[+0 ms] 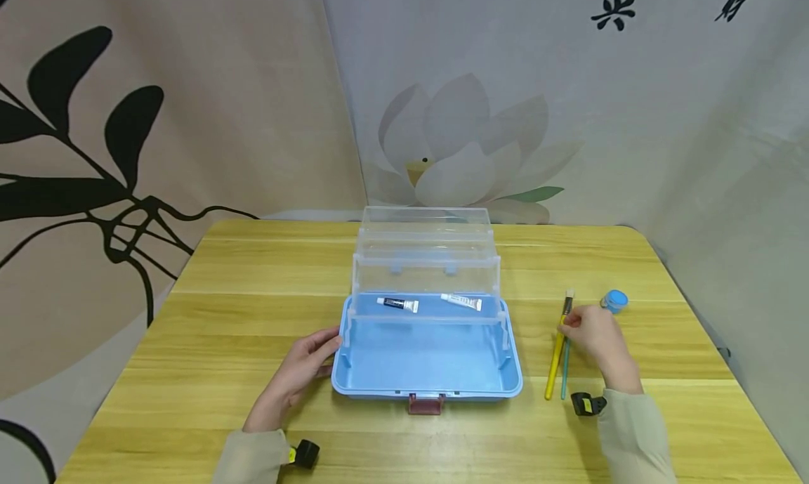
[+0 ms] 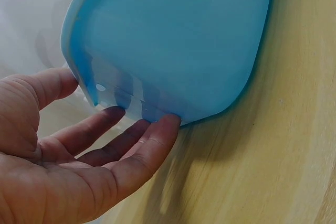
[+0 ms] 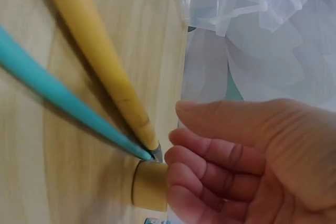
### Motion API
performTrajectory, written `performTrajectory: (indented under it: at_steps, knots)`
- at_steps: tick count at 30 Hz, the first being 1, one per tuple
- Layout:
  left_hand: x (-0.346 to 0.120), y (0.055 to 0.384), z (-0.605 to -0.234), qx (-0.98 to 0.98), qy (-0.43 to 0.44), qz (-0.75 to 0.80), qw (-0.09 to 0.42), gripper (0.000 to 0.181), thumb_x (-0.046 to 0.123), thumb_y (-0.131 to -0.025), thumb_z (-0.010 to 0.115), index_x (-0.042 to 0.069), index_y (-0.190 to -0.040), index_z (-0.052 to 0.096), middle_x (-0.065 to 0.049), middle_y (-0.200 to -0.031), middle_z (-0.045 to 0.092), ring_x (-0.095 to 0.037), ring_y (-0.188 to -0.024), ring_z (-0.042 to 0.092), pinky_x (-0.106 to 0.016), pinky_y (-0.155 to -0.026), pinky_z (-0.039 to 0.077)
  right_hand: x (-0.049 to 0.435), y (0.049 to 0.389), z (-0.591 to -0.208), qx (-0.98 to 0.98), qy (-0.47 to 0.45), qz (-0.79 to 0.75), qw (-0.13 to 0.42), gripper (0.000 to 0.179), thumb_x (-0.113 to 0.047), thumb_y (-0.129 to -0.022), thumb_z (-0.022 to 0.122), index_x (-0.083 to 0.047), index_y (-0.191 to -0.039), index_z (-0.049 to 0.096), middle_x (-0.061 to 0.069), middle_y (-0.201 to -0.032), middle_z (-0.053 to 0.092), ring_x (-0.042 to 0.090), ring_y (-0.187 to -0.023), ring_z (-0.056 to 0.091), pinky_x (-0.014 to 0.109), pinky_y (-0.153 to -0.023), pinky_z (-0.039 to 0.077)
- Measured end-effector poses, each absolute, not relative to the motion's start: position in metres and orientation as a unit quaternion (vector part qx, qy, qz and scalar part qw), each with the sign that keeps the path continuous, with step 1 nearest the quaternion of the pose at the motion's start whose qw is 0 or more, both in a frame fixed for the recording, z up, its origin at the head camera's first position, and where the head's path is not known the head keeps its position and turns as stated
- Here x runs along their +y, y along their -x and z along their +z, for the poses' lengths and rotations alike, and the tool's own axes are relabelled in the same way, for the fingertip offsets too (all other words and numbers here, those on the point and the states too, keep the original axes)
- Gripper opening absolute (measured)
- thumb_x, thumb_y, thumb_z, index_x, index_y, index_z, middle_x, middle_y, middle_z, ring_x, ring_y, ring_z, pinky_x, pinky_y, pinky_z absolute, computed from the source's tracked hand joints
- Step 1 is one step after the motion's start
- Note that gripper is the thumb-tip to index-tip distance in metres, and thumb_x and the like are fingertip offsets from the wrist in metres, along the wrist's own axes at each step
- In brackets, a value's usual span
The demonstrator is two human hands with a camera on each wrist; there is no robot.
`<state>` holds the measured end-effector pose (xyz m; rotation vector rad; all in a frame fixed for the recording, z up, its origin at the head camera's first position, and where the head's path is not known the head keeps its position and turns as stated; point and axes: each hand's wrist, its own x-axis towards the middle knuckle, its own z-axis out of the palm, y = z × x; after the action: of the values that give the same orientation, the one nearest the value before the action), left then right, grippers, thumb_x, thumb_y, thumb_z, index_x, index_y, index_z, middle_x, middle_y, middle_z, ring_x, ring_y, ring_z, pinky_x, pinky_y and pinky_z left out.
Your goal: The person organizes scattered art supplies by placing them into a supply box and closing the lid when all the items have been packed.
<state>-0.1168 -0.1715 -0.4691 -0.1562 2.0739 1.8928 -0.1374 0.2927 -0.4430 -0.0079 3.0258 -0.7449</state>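
The step in hand seems to be the taking up of the long yellow round-handled paintbrush (image 1: 554, 368) by the right hand (image 1: 597, 333). It would best be done with thumb and forefinger closed on the handle, just behind the bristle end, so that the thin teal-handled tool (image 1: 565, 371) alongside is not dragged too. If only the tip were nipped, the handle might swing. The small blue-capped container (image 1: 614, 301), on the side toward the table's far right corner, should be kept clear of the knuckles.

The fingers of the right hand are loosely curled, with a gap between thumb and forefinger and nothing seen gripped; whether the brush is touched cannot be told. The brush is laid on the yellow wooden table (image 1: 253, 273), between the box and the table's right edge, bristles directed toward the far edge. Its bristle end is placed just beside the right fingertips.

The left wall of the open blue plastic box (image 1: 423, 361) is gripped by the left hand (image 1: 303, 368), thumb at the rim and fingers curved against the outside. 2 small tubes, 1 black-and-white (image 1: 399, 304) and 1 white (image 1: 464, 302), are seen toward its rear.
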Motion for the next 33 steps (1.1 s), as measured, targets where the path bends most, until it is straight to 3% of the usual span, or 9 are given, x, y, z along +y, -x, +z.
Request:
performTrajectory:
  at_steps: [11, 17, 25, 33]
  knots:
    - [-0.172, 0.117, -0.47, 0.724, 0.055, 0.667, 0.164, 0.048, 0.024, -0.096, 0.055, -0.005, -0.133, 0.048, -0.023, -0.132, 0.05, -0.03, -0.113, 0.053, -0.041, -0.083, 0.053, 0.293, 0.136, -0.448, 0.971, -0.021, -0.234, 0.043, 0.022, -0.016, -0.08, 0.071, 0.0, -0.067, 0.063, 0.004, -0.064, 0.059, 0.018, -0.056, 0.047, 0.029, -0.051, 0.04]
    - [-0.173, 0.117, -0.47, 0.726, 0.056, 0.665, 0.165, 0.049, 0.026, -0.095, 0.056, -0.005, -0.133, 0.048, -0.023, -0.132, 0.049, -0.03, -0.113, 0.054, -0.041, -0.083, 0.053, 0.287, 0.137, -0.447, 0.973, -0.037, -0.223, 0.054, 0.032, -0.017, -0.079, 0.072, -0.007, -0.055, 0.054, -0.001, -0.053, 0.047, 0.014, -0.049, 0.039, 0.027, -0.047, 0.032]
    - [-0.173, 0.117, -0.469, 0.727, 0.059, 0.664, 0.164, 0.048, 0.025, -0.095, 0.056, -0.005, -0.132, 0.049, -0.022, -0.13, 0.052, -0.027, -0.108, 0.057, -0.041, -0.082, 0.053, 0.28, 0.14, -0.451, 0.973, -0.07, -0.217, 0.047, 0.044, -0.016, -0.077, 0.071, -0.013, -0.048, 0.039, -0.005, -0.045, 0.032, 0.01, -0.043, 0.032, 0.024, -0.042, 0.03]
    - [-0.173, 0.117, -0.469, 0.726, 0.054, 0.666, 0.164, 0.048, 0.024, -0.096, 0.056, -0.006, -0.132, 0.048, -0.023, -0.131, 0.051, -0.028, -0.108, 0.057, -0.041, -0.081, 0.053, 0.279, 0.142, -0.448, 0.974, -0.078, -0.209, 0.042, 0.034, -0.012, -0.074, 0.065, -0.011, -0.046, 0.047, -0.002, -0.046, 0.042, 0.014, -0.045, 0.04, 0.027, -0.042, 0.034]
